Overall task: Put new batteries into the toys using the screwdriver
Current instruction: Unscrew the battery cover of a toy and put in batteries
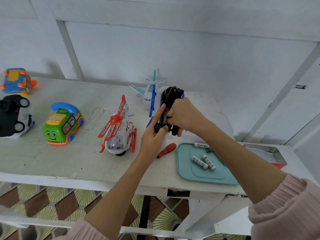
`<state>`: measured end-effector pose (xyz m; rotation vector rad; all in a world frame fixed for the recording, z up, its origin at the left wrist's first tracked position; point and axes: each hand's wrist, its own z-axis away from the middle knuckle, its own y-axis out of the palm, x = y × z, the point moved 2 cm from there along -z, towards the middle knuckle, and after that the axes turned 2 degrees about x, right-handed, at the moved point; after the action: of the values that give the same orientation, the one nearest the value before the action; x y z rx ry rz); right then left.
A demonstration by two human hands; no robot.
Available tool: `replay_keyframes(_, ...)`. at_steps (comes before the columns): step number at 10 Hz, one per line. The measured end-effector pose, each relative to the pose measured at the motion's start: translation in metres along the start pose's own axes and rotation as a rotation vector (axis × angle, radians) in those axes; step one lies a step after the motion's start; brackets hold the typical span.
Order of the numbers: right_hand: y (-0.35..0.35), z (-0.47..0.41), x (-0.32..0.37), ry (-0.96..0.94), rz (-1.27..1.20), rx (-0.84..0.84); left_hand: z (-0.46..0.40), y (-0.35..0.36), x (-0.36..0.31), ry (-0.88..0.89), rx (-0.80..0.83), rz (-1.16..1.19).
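Observation:
Both hands hold a white toy with a black underside (170,97), tipped up with its belly toward me above the table. My left hand (154,134) grips its lower left side, forefinger stretched up along the black base. My right hand (183,115) curls round its right side, fingers at the middle of the underside. The red-handled screwdriver (167,150) lies on the table just below the hands. A teal tray (204,175) holds several white batteries (204,161), one of them (200,145) at its far rim.
More toys stand on the white table (69,161): a red-and-white helicopter (119,129), a green phone bus (62,123), a white and blue plane (149,91), an overturned black-and-white car (14,116) and a blue-orange toy (16,82). A red-edged box (266,155) sits at right.

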<state>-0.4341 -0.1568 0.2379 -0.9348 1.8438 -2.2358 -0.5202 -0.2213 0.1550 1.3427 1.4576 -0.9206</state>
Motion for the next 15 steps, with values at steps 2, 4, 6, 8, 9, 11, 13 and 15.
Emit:
replay_keyframes(2, -0.001, 0.013, -0.002, -0.196, 0.072, -0.018, 0.0, -0.005, 0.006, -0.018, -0.023, -0.044)
replay_keyframes(4, -0.001, 0.049, -0.043, -0.302, -0.366, -0.297, 0.002, -0.005, -0.001, -0.034, 0.004, -0.09)
replay_keyframes(6, 0.02, 0.077, -0.085, -0.236, 0.084, 0.12, 0.002, -0.007, -0.001, -0.04, -0.009, -0.078)
replay_keyframes(8, 0.045, 0.09, -0.095, -0.143, 0.257, 0.242, 0.003, -0.004, -0.003, -0.033, 0.011, -0.065)
replay_keyframes(9, 0.051, 0.091, -0.091, -0.158, 0.297, 0.226, 0.003, -0.003, -0.002, -0.04, 0.024, -0.073)
replay_keyframes(11, 0.05, 0.088, -0.094, -0.18, 0.241, 0.17, 0.003, -0.003, -0.002, -0.047, 0.025, -0.069)
replay_keyframes(13, 0.012, 0.081, -0.073, -0.281, -0.247, -0.281, 0.004, -0.004, -0.002, -0.046, 0.012, -0.061)
replay_keyframes(15, -0.001, 0.058, -0.037, -0.528, -0.296, -0.619, 0.004, -0.002, -0.004, -0.042, 0.029, -0.086)
